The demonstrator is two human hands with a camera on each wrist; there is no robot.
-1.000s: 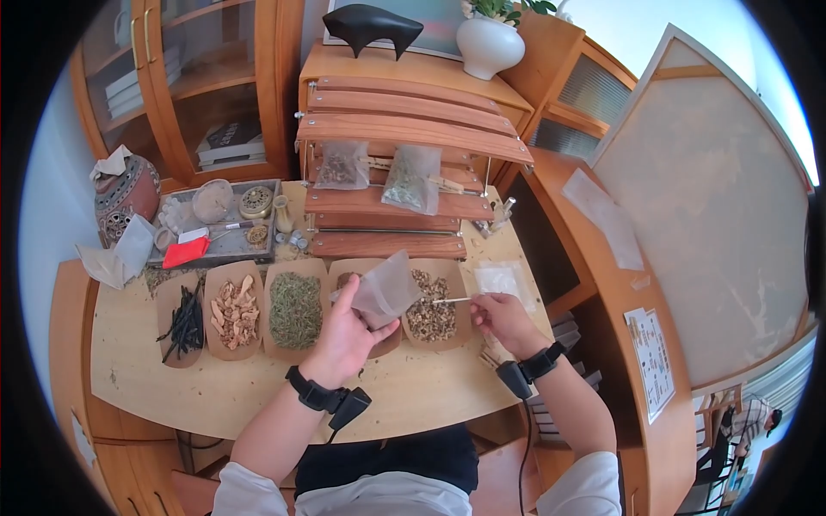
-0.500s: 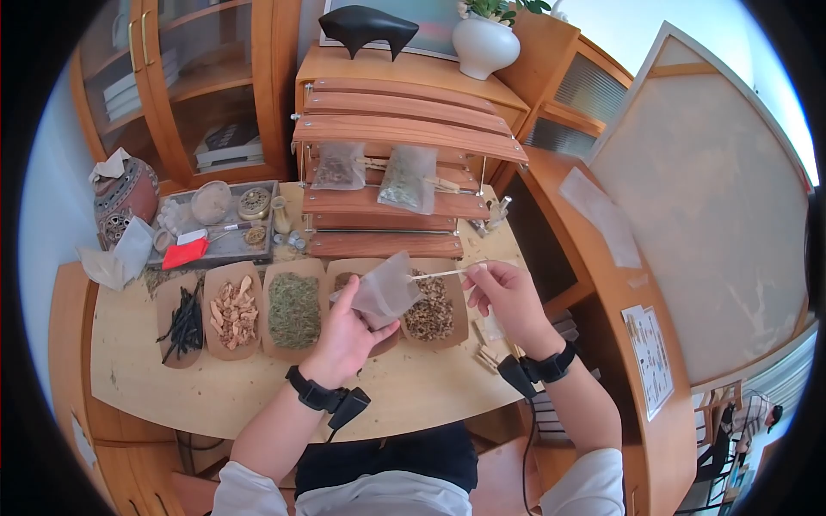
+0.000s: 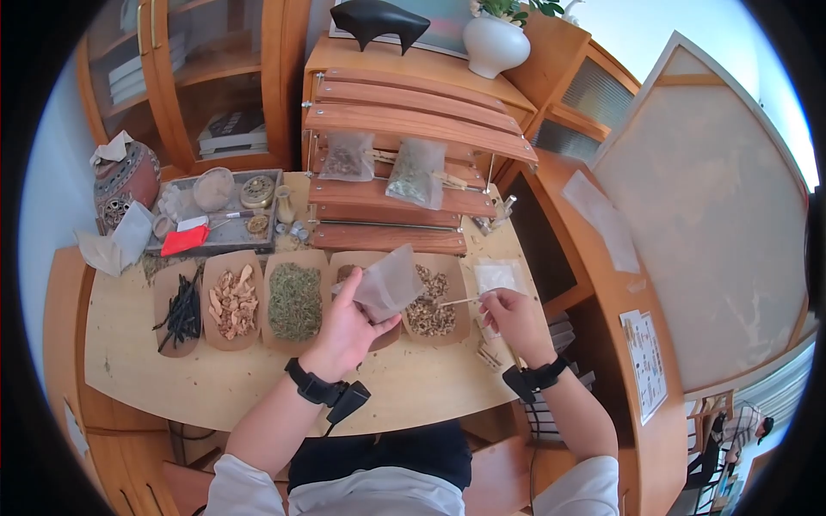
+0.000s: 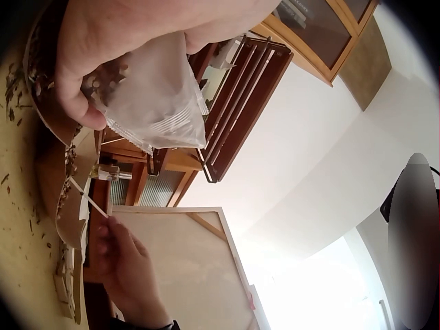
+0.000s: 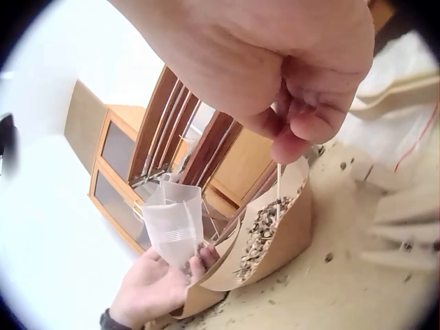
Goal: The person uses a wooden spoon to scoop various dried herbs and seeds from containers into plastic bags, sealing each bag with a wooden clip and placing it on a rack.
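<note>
My left hand (image 3: 340, 340) holds a translucent mesh bag (image 3: 391, 288) tilted over the trays. Dark bits show through the bag's lower part in the left wrist view. A thin pale stick (image 3: 462, 301) is pinched between my right thumb and fingers; its far end lies among chopped brown-and-white dried herb pieces (image 5: 258, 237). Those pieces fill the rightmost paper tray (image 5: 295, 223), just left of my right hand (image 3: 516, 327). The neighbouring tray is partly hidden behind my left hand and the bag.
Further left stand paper trays of green herb (image 3: 294, 301), tan slices (image 3: 232, 301) and black strips (image 3: 182, 311). Two filled bags hang clipped on the wooden rack (image 3: 396, 213) behind. White bags (image 3: 496, 275) and small clothespins (image 3: 488, 354) lie at right. A grey tray (image 3: 219, 244) stands back left.
The stick went from the herb tray up to the bag's mouth, then back down right into the herb pieces. My left hand keeps holding the bag in nearly the same place.
</note>
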